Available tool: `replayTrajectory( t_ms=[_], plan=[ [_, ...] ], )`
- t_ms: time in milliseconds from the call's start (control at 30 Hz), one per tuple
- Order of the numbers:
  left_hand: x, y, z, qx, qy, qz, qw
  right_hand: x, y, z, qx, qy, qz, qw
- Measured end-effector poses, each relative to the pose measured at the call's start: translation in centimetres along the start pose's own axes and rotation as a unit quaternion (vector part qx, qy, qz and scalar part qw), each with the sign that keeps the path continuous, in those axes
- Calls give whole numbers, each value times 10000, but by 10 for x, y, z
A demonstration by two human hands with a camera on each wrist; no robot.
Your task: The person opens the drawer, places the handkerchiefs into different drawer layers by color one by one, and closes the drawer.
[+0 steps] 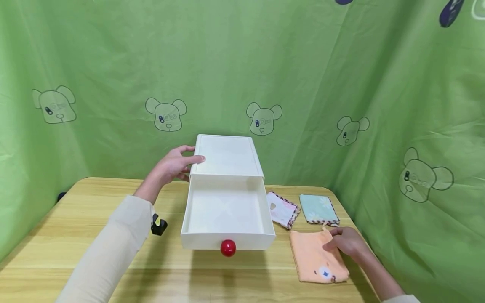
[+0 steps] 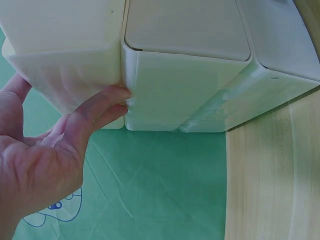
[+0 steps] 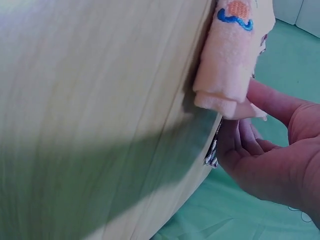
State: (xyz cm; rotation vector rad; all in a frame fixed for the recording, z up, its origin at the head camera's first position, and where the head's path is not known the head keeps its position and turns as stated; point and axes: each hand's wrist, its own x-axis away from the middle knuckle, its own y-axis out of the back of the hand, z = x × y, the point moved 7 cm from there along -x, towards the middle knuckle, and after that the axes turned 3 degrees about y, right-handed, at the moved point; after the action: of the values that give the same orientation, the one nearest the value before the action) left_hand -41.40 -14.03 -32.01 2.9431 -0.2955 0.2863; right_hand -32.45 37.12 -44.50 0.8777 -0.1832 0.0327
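Note:
A white drawer unit (image 1: 229, 153) stands on the table, and its top drawer (image 1: 227, 242), with a red ball knob (image 1: 228, 248), is pulled out and bare inside. My left hand (image 1: 175, 164) rests against the unit's upper left side with extended fingers, one digit on its top. In the left wrist view, fingertips (image 2: 117, 93) touch the side near the seam between tiers. On the right, my right hand (image 1: 346, 242) pinches the right edge of a folded orange towel (image 1: 310, 256) lying on the table; the thumb is on top, the other fingers below.
Behind the orange towel lie a folded white-pink cloth (image 1: 282, 210) and a folded mint cloth (image 1: 318, 208), both with checked edging. A small black object (image 1: 158, 225) shows beside the left sleeve. Green curtain (image 1: 227, 63) surrounds the wooden table (image 1: 94, 219) at the back and sides.

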Motion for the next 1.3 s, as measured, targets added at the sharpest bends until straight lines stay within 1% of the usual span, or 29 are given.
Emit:
replayTrajectory(
  t_ms=[133, 333, 567, 767, 900, 1067, 1300],
  plan=[
    [0, 0, 0, -8, 0, -1, 10000, 2, 0, 1, -77, 54, -23, 10000],
    [0, 0, 0, -23, -9, 2, 10000, 6, 5, 8, -42, 196, -7, 9998],
    [1, -1, 0, -29, -15, 0, 10000, 10, 7, 16, -625, 216, 192, 9976],
    [1, -1, -1, -29, -57, 51, 10000, 13, 9, 22, -890, 203, 312, 9953],
    [1, -1, -1, -28, -42, 50, 10000, 14, 10, 27, -1067, 208, 292, 9937],
    [2, -1, -3, -43, -44, 52, 10000, 16, 11, 35, -1152, 292, 361, 9923],
    [0, 0, -1, 10, -10, 61, 10000, 18, 14, 45, -1071, 389, 450, 9925]
  ],
)
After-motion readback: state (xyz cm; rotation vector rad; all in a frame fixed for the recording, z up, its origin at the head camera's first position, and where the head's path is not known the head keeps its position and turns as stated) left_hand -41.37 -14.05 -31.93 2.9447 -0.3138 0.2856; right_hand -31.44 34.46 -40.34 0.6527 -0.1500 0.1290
